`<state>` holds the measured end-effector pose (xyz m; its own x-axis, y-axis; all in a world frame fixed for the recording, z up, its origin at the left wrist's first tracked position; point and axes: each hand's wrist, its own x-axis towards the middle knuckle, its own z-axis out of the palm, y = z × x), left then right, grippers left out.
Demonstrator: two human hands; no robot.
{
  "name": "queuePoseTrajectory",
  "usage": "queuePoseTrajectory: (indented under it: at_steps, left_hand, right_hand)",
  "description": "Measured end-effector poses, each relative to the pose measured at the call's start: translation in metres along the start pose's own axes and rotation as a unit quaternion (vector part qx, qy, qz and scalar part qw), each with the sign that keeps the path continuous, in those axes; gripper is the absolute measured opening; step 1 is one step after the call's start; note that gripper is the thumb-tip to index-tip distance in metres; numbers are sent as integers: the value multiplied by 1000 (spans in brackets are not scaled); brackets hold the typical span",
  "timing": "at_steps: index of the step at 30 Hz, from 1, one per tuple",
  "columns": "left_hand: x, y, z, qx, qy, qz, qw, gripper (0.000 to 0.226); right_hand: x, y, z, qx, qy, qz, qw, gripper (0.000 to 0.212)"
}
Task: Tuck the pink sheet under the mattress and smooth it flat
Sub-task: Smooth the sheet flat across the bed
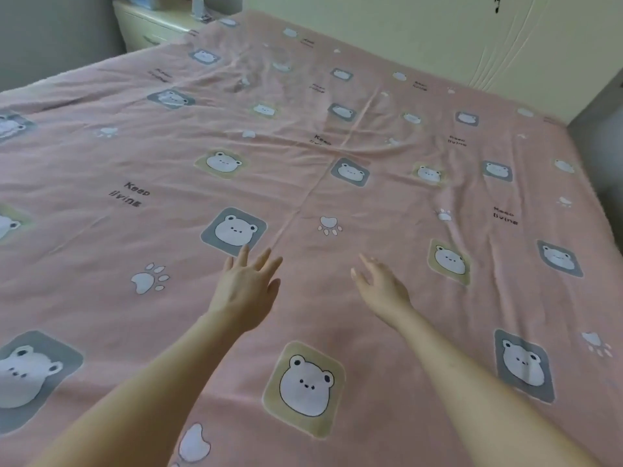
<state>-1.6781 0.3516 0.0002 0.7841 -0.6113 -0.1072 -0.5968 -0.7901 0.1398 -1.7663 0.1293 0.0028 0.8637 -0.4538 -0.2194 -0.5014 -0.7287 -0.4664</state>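
Note:
A pink sheet point(175, 298) printed with frog faces, paw prints and "Keep living" lettering covers the whole bed. Creases fan out across its middle and far part, and a fold line runs from the far side toward me. My left hand point(247, 288) reaches out over the sheet's near middle with fingers straight and spread, palm down. To its right, my right hand point(381, 284) is also stretched out with straight fingers, tilted on its edge. Neither hand holds anything. Whether the palms touch the fabric is unclear. The mattress is hidden beneath the sheet.
A cream nightstand point(151, 28) with small items on top stands at the bed's far left corner. A pale wall or wardrobe point(421, 38) runs along the far side. A grey floor strip point(603, 156) shows at the right edge.

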Motion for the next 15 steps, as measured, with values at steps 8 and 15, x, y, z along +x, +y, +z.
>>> queuePoseTrajectory:
  at_steps: [8,15]
  left_hand:
    - [86,-76,98,15,29,-8,999,57]
    - [66,-84,113,-14,59,17,998,56]
  right_hand:
    - [83,13,101,-222,11,-41,974,59]
    - [37,5,134,-243,19,-183,952,63]
